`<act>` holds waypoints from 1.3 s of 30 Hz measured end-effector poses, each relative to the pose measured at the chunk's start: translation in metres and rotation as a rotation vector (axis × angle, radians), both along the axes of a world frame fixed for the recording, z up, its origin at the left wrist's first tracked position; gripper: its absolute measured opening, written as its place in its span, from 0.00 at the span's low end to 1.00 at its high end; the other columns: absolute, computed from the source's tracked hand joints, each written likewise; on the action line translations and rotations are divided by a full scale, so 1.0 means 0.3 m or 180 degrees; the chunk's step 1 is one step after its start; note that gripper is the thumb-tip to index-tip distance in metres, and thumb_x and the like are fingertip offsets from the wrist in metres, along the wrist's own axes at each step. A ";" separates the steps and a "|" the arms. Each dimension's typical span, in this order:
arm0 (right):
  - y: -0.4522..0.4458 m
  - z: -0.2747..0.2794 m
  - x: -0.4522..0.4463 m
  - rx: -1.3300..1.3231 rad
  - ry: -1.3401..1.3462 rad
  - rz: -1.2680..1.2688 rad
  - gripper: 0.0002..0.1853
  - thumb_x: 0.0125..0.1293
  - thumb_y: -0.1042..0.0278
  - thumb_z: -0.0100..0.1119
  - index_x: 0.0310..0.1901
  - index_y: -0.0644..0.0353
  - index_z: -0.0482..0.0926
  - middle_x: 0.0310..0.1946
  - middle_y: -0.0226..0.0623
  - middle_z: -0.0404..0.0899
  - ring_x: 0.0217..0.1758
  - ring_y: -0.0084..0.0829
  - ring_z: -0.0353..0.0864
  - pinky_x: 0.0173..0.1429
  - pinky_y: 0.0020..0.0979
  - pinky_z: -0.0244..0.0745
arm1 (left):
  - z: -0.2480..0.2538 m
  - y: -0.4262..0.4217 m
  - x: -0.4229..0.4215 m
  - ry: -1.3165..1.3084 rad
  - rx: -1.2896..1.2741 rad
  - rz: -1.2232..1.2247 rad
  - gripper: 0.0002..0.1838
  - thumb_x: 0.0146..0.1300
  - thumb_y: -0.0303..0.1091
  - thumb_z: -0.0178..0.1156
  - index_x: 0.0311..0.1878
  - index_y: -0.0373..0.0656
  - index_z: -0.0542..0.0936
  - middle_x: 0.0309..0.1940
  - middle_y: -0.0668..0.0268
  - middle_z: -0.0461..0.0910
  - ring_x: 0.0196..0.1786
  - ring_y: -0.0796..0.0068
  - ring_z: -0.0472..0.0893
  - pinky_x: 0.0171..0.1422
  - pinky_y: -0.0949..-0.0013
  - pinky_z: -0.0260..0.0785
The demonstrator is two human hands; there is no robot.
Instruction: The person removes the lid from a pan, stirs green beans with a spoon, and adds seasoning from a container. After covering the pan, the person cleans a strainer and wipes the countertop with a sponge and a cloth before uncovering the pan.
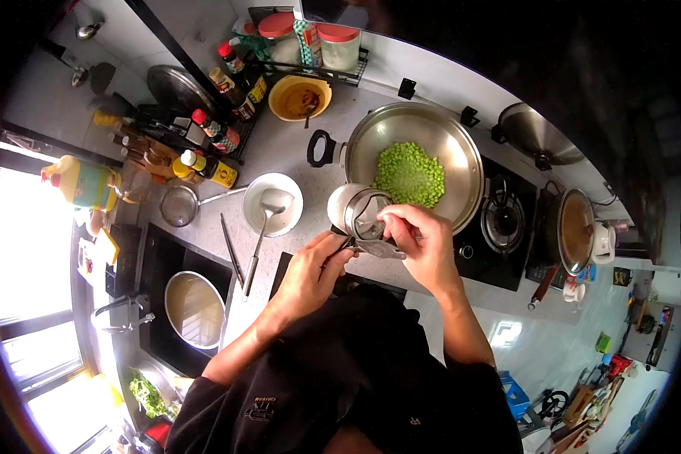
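My left hand [314, 270] has its fingers closed on the near side of a small metal-rimmed jar [365, 212] with whitish contents. My right hand [418, 240] pinches at the jar's right side, thumb and forefinger together at its opening; what they pinch is too small to name. A clear flap or lid [380, 248] hangs below the rim between both hands. Just beyond stands a large steel wok [461, 163] holding green peas or beans [410, 174]. Left of my hands, a white bowl [293, 198] holds a metal ladle [254, 261].
Dark chopsticks [231, 246] lie beside the ladle. A strainer [180, 206], sauce bottles [219, 170] and an orange-yellow bowl [300, 97] stand at the back left. A pot [194, 310] sits in the sink. The gas burner [503, 219] and another pan [575, 231] are to the right.
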State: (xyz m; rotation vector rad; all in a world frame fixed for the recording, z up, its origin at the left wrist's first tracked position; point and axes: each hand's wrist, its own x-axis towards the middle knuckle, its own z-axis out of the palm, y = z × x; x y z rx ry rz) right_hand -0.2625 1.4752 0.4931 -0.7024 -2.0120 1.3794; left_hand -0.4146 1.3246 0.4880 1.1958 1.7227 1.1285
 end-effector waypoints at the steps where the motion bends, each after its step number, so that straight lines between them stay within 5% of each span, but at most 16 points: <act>1: 0.004 -0.027 0.002 -0.0172 0.0089 -0.0048 0.07 0.75 0.72 0.59 0.44 0.66 0.84 0.29 0.30 0.81 0.29 0.19 0.77 0.32 0.23 0.72 | 0.000 0.006 0.004 -0.0011 -0.0041 0.0031 0.09 0.75 0.30 0.55 0.48 0.34 0.79 0.33 0.57 0.77 0.30 0.66 0.81 0.36 0.64 0.73; 7: 0.071 -0.115 0.041 -0.1257 0.0363 -0.0340 0.10 0.77 0.66 0.58 0.45 0.64 0.84 0.29 0.28 0.80 0.23 0.12 0.68 0.26 0.17 0.60 | -0.048 0.040 0.010 -0.0029 -0.0150 0.0110 0.09 0.75 0.30 0.55 0.48 0.35 0.79 0.33 0.56 0.77 0.29 0.65 0.81 0.36 0.63 0.73; 14: 0.117 -0.124 0.065 -0.2079 0.0547 -0.0812 0.09 0.76 0.67 0.60 0.45 0.64 0.84 0.28 0.28 0.80 0.24 0.13 0.71 0.26 0.17 0.62 | -0.088 0.049 0.008 0.0122 -0.0195 0.0061 0.09 0.75 0.30 0.55 0.47 0.35 0.80 0.34 0.56 0.77 0.29 0.65 0.81 0.37 0.63 0.72; 21: 0.192 -0.117 0.106 -0.2009 0.0942 -0.1114 0.09 0.76 0.65 0.60 0.46 0.62 0.84 0.29 0.27 0.80 0.24 0.12 0.70 0.24 0.16 0.58 | -0.079 0.035 -0.005 0.0055 -0.0410 0.0137 0.08 0.75 0.29 0.54 0.45 0.34 0.80 0.33 0.56 0.78 0.29 0.67 0.81 0.36 0.64 0.73; 25: 0.274 -0.098 0.132 -0.1388 0.0928 -0.1678 0.10 0.76 0.66 0.60 0.46 0.64 0.84 0.29 0.27 0.80 0.24 0.14 0.70 0.26 0.18 0.60 | -0.061 0.015 -0.019 0.0028 -0.0352 0.0172 0.08 0.74 0.28 0.54 0.43 0.34 0.80 0.32 0.58 0.77 0.29 0.71 0.80 0.35 0.66 0.72; 30: 0.356 -0.201 0.148 0.2511 -0.0421 -0.1457 0.07 0.70 0.78 0.61 0.48 0.65 0.83 0.33 0.41 0.85 0.35 0.29 0.86 0.37 0.29 0.78 | -0.069 -0.014 -0.031 0.0005 -0.0290 0.0225 0.10 0.75 0.31 0.53 0.42 0.35 0.80 0.27 0.62 0.76 0.26 0.73 0.76 0.33 0.67 0.68; 34: 0.302 -0.191 0.143 0.1117 0.0379 -0.1962 0.07 0.74 0.76 0.58 0.48 0.65 0.84 0.33 0.33 0.85 0.33 0.22 0.83 0.34 0.24 0.75 | -0.043 -0.017 -0.041 -0.0014 -0.0385 0.0172 0.09 0.74 0.29 0.54 0.42 0.34 0.81 0.29 0.59 0.77 0.28 0.69 0.79 0.35 0.66 0.71; 39: 0.206 -0.068 0.136 -0.0566 0.0898 -0.1543 0.09 0.76 0.72 0.58 0.48 0.68 0.84 0.31 0.32 0.83 0.26 0.15 0.75 0.27 0.17 0.64 | -0.022 -0.014 -0.036 0.0053 -0.0227 0.0125 0.09 0.74 0.29 0.54 0.42 0.35 0.81 0.30 0.58 0.77 0.27 0.67 0.80 0.35 0.65 0.71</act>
